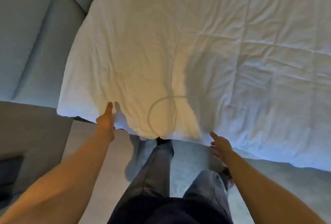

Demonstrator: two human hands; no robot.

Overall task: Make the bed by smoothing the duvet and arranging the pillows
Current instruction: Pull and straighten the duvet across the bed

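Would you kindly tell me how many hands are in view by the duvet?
2. The left hand reaches over the duvet's near edge, fingers straight. The right hand is open just short of that edge, further right. None seems hidden.

A creased white quilted duvet [223, 48] covers the bed, with warm light on its near part. The left hand [105, 119] reaches over the duvet's near edge, fingers straight. It seems to hover just above the cloth, though it may be touching. The right hand [220, 146] is just beside the same edge, fingers loosely spread, holding nothing. Grey padded upholstery [30, 41] lies left of the duvet. Legs in jeans [154, 173] stand below its edge.
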